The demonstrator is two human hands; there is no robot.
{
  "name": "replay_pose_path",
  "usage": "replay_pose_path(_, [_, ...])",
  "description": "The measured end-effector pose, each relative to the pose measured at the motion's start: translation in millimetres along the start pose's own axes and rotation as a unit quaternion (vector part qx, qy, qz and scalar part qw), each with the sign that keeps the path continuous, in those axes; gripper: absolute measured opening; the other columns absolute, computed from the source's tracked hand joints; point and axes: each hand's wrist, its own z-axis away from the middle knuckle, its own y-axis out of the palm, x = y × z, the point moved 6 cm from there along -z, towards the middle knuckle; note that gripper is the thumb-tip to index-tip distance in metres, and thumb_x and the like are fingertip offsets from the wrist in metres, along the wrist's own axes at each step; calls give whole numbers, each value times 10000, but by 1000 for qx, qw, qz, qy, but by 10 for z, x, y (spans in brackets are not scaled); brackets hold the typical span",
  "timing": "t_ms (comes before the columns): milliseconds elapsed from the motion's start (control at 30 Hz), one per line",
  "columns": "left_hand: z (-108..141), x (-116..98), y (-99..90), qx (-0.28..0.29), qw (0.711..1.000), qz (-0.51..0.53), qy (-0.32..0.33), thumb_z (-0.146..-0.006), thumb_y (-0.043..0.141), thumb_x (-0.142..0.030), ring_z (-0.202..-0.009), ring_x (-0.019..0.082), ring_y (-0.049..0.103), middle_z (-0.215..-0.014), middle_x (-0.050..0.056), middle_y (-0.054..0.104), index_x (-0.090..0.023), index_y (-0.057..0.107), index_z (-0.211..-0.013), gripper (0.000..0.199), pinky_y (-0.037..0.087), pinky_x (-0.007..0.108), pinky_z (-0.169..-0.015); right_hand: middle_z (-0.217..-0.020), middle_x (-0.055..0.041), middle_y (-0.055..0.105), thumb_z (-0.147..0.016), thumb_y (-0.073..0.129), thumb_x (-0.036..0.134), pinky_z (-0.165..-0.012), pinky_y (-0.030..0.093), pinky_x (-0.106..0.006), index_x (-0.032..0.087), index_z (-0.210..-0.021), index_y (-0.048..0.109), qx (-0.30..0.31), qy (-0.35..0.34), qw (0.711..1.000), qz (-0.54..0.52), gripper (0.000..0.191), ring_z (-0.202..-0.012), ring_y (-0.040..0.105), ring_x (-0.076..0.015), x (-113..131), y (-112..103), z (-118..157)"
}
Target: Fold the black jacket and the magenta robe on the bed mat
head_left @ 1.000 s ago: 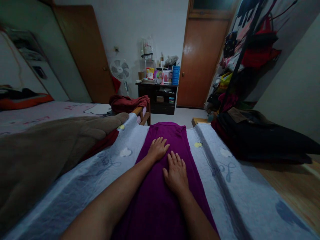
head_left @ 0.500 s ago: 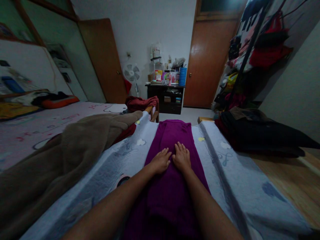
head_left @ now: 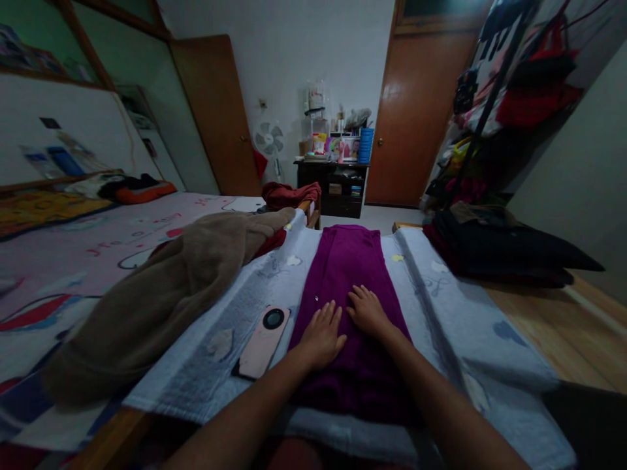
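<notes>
A purple garment (head_left: 350, 261), long and folded narrow, lies flat on a pale blue patterned cloth (head_left: 435, 313). My left hand (head_left: 323, 335) rests palm down on its left half, fingers stretched out. On its right half, slightly farther forward, my right hand (head_left: 367, 310) also lies flat with fingers extended. Neither hand grips the fabric. A small light speck shows on the garment just ahead of my left fingers. Left of my left forearm, a pink phone (head_left: 262, 343) with a round black camera ring lies face down on the cloth.
A brown fleecy garment (head_left: 196, 261) lies at left, partly over the bed (head_left: 112, 228). Folded dark clothes (head_left: 494, 245) are stacked at right on a wooden surface (head_left: 588, 326). Farther back stand a fan (head_left: 269, 138), a black cabinet (head_left: 330, 189) and a closed door (head_left: 409, 124).
Both hands have slid nearer to me over the purple garment. The view has shifted, so the whole phone and the garment's near end now show.
</notes>
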Motion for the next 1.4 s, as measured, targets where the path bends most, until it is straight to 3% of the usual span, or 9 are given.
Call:
replay_pose_path(233, [33, 8, 118, -77, 996, -41, 15, -912, 459, -348, -1448, 313, 177, -1559, 199, 228, -120, 295, -1472, 627, 212, 481, -1153, -1457, -127, 449, -897, 474, 257, -1131, 272, -423, 126, -1342, 532, -63, -55, 996, -29, 467, -1411, 283, -267, 186, 75, 668])
replay_pose_path(433, [76, -46, 29, -94, 995, -24, 17, -892, 510, -313, -1427, 322, 248, -1542, 167, 296, -178, 382, -1436, 575, 250, 499, -1140, -1456, -108, 455, -922, 437, 225, -1134, 284, -420, 138, -1342, 530, -97, -33, 993, -57, 439, -1414, 278, -246, 233, 84, 777])
replay_pose_path(533, [152, -175, 2, -79, 995, 12, 62, -916, 465, -262, -1404, 272, 319, -1514, 141, 365, -171, 433, -1399, 493, 292, 448, -1139, -1443, -124, 467, -912, 453, 221, -1130, 293, -435, 132, -1325, 542, -87, -33, 992, -84, 431, -1408, 294, -250, 243, 28, 813])
replay_pose_path(667, [266, -279, 38, -72, 989, 68, 109, -969, 368, -278, -1393, 214, 346, -1491, 91, 417, -199, 444, -1386, 431, 314, 428, -1138, -1313, -102, 590, -895, 451, 194, -1107, 342, -378, 163, -1235, 607, -96, -70, 980, -162, 375, -1296, 461, -195, 241, -98, 947])
replay_pose_path(733, [286, -254, 81, -76, 989, 78, 99, -976, 363, -297, -1400, 210, 333, -1496, 84, 410, -209, 445, -1385, 427, 313, 440, -1138, -1310, -109, 585, -879, 458, 180, -1098, 352, -378, 165, -1190, 629, -147, -38, 975, -162, 356, -1268, 483, -199, 143, -153, 1025])
replay_pose_path(833, [289, -223, 136, -88, 989, 72, 95, -977, 373, -304, -1406, 203, 320, -1498, 72, 410, -223, 458, -1375, 415, 300, 444, -1143, -1428, -166, 458, -866, 495, 210, -1102, 325, -453, 124, -1251, 587, -216, 70, 970, -92, 406, -1350, 376, -279, -56, -120, 1132])
replay_pose_path(1033, [296, -247, 139, -99, 991, 40, 80, -961, 409, -276, -1409, 203, 314, -1510, 63, 392, -229, 448, -1385, 429, 296, 435, -1144, -1447, -151, 447, -902, 477, 288, -1118, 261, -475, 138, -1321, 542, -169, 90, 982, -6, 450, -1366, 347, -315, -73, 152, 1164])
replay_pose_path(1300, [344, -287, 69, -108, 987, 93, 70, -945, 427, -255, -1389, 198, 346, -1480, 47, 439, -229, 492, -1345, 406, 298, 423, -1145, -1469, -146, 420, -919, 431, 315, -1123, 241, -460, 141, -1332, 531, -149, 93, 984, 1, 459, -1382, 321, -297, -64, 136, 1165])
replay_pose_path(1400, [335, -90, -111, -165, 974, 151, 23, -913, 456, -229, -1327, 192, 428, -1391, 59, 527, -211, 585, -1219, 332, 333, 384, -1127, -1464, -140, 428, -920, 433, 325, -1126, 237, -452, 145, -1335, 528, -146, 96, 985, -2, 462, -1380, 325, -293, -68, 129, 1165])
